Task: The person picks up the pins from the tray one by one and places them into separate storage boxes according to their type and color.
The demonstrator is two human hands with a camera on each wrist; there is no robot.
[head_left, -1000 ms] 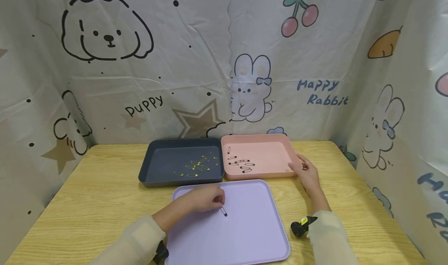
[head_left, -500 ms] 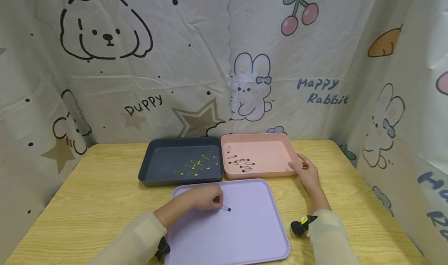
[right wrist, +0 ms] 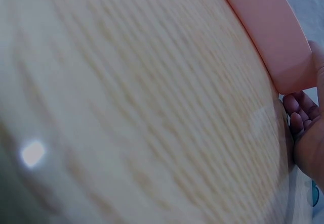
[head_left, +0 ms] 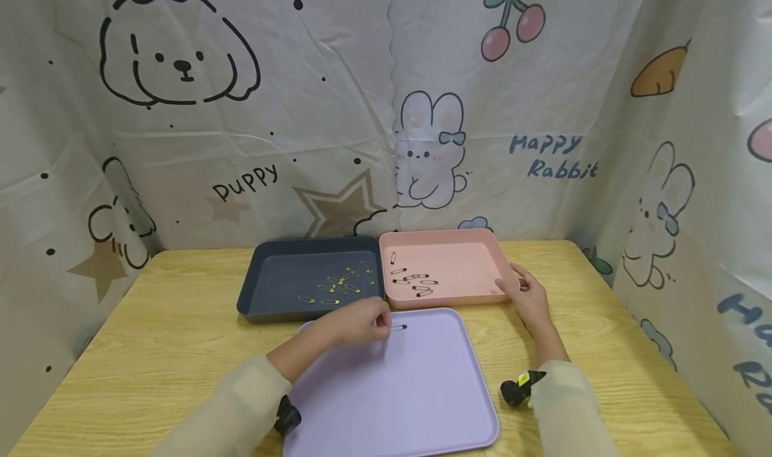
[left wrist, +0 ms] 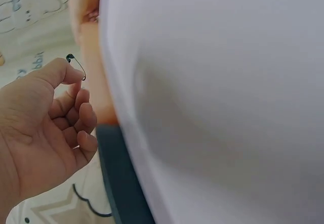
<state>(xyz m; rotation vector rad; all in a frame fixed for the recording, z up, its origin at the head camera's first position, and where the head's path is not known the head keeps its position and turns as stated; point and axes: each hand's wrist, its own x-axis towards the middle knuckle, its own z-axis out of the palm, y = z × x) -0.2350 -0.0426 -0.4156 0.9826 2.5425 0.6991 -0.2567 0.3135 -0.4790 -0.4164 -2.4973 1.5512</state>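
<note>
My left hand (head_left: 362,321) pinches a black-ended safety pin (head_left: 399,328) between thumb and index finger, above the far part of the lavender tray (head_left: 410,390). In the left wrist view the same safety pin (left wrist: 77,64) sticks out past the thumb tip, the other fingers loosely curled. My right hand (head_left: 531,304) grips the pink tray (head_left: 467,266) at its near right corner, thumb over the rim and fingers outside the wall. Several dark safety pins (head_left: 416,277) lie in that tray's left half. The dark grey tray (head_left: 280,269) holds several yellow safety pins (head_left: 340,284).
All three trays stand on a wood-grain table (head_left: 163,350), the dark and pink ones side by side behind the lavender one. A printed curtain (head_left: 338,108) hangs round the back and sides. Each wrist carries a small black camera (head_left: 515,393).
My left hand has moved away from me over the lavender tray, carrying the safety pin toward the pink tray; the pin has swung from slanting down to nearly level. My right hand stays put.
</note>
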